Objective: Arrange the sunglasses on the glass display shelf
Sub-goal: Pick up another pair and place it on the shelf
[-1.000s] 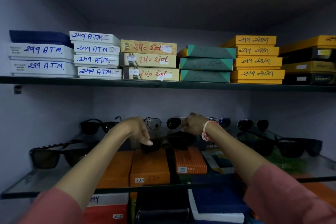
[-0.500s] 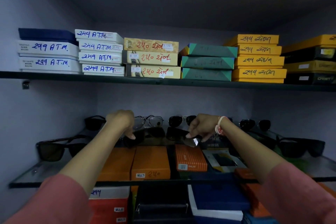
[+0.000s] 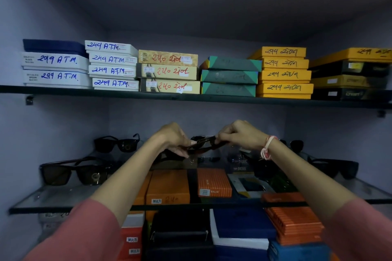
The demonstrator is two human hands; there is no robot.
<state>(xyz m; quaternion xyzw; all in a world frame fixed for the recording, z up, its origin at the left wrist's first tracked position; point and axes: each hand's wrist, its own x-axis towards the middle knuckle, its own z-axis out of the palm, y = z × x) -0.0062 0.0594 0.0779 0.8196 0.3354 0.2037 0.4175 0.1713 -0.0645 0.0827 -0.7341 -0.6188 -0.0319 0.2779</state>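
Observation:
A dark pair of sunglasses [image 3: 204,144] hangs in the air above the middle of the glass display shelf [image 3: 53,199]. My left hand [image 3: 172,139] grips its left end and my right hand [image 3: 241,134] grips its right end. Other dark sunglasses stand on the shelf: a large pair [image 3: 72,172] at front left, a pair [image 3: 116,144] at back left, a wide pair [image 3: 337,168] at the right, and a round-lensed pair [image 3: 296,145] behind my right wrist. My hands hide the pairs at the back middle.
An upper shelf [image 3: 191,98] carries stacks of white, tan, teal and yellow boxes. Orange, blue and black boxes [image 3: 169,189] lie under the glass shelf. Grey walls close in left, right and behind.
Both hands have risen and drawn together. The dark sunglasses, low near the glass before, are now lifted and held between both hands.

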